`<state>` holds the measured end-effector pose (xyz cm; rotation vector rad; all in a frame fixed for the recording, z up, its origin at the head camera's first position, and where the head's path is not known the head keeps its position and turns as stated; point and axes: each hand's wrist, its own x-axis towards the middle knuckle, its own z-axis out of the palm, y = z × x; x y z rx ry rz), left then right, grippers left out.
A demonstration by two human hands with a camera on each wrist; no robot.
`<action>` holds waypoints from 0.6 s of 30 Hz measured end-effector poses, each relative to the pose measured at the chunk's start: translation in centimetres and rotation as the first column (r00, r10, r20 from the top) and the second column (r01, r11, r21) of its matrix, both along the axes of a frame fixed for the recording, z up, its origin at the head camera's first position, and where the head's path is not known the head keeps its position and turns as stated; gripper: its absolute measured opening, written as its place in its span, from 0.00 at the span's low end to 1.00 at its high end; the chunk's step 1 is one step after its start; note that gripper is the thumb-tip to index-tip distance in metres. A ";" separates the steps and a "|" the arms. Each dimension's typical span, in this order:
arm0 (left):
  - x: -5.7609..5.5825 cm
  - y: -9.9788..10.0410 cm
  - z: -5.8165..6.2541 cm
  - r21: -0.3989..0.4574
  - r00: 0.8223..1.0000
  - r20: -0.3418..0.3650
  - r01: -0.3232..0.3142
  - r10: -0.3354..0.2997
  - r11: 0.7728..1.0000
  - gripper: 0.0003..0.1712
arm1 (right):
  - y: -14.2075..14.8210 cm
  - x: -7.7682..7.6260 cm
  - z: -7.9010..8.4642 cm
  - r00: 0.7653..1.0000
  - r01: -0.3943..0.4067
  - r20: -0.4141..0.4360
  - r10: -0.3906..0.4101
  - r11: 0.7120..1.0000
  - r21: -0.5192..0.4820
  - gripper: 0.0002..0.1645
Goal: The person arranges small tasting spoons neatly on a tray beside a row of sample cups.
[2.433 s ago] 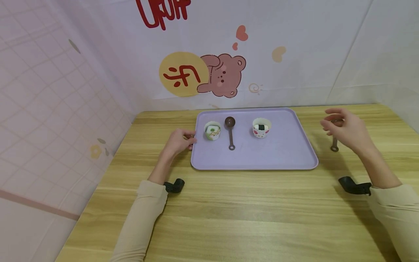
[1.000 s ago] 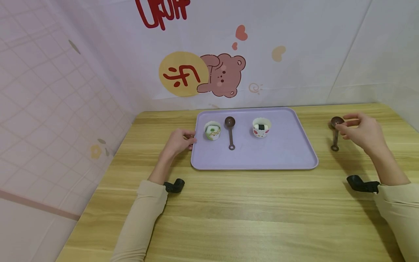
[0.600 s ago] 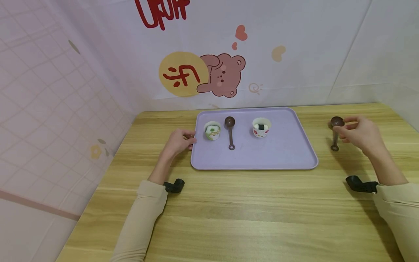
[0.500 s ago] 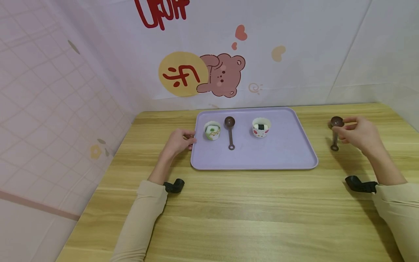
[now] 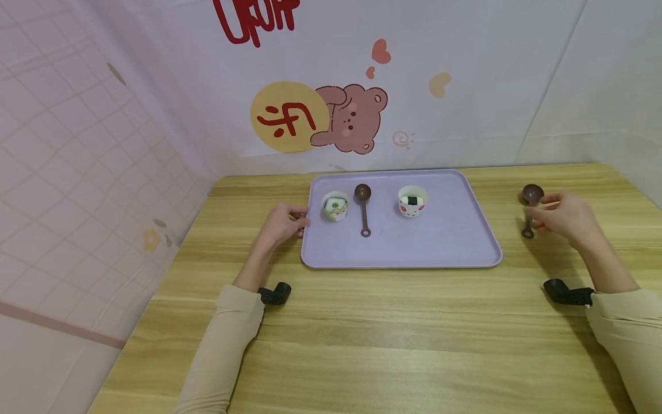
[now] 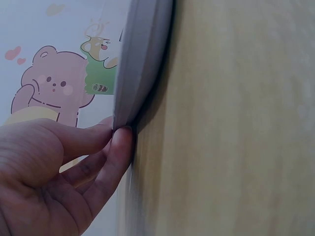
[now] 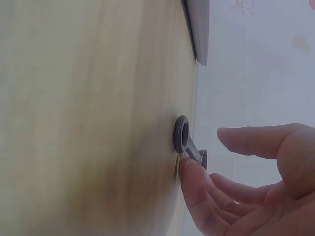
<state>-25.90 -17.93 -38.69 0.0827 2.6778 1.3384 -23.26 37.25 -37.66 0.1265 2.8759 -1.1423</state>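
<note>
A wood-grain bench (image 5: 331,339) carries a lavender tray (image 5: 445,241), its left rim pinched between thumb and fingers of the left hand (image 5: 281,223). The right hand (image 5: 568,216) grips nothing, thumb and fingers parted about the handle of a brown measuring scoop (image 5: 532,194) lying on the bench, right of the tray. On the tray, a matching scoop (image 5: 363,193) lies between a green-patterned cup (image 5: 337,215) and a pink-spotted cup (image 5: 411,211)
</note>
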 end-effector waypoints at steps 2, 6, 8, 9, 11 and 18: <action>0.0 0.0 0.0 0.004 1.000 0.001 -0.001 0.001 1.000 0.22 | 0.0 0.0 -0.1 1.000 0.001 0.003 -0.001 1.000 -0.017 0.39; 0.1 0.1 0.1 0.008 1.000 0.006 -0.001 0.001 1.000 0.22 | 0.2 -0.1 -0.3 1.000 0.003 0.026 -0.002 0.998 -0.056 0.37; 0.1 0.1 0.1 0.004 1.000 0.006 0.000 0.000 1.000 0.22 | 0.4 -0.1 -0.3 0.999 -0.003 0.043 0.006 0.998 -0.057 0.37; 0.1 0.1 0.1 0.003 1.000 0.007 0.000 0.000 1.000 0.22 | 0.5 -0.1 -0.3 0.998 -0.008 0.056 0.011 0.999 -0.051 0.38; 0.1 0.1 0.1 0.004 1.000 0.007 0.001 -0.001 1.000 0.22 | 0.7 -0.1 -0.3 0.997 -0.016 0.080 0.019 0.999 -0.038 0.40; 0.0 0.0 0.1 -0.005 1.000 0.002 0.004 -0.004 1.000 0.22 | 1.1 -0.3 -0.4 0.992 -0.030 0.123 0.033 0.999 -0.028 0.40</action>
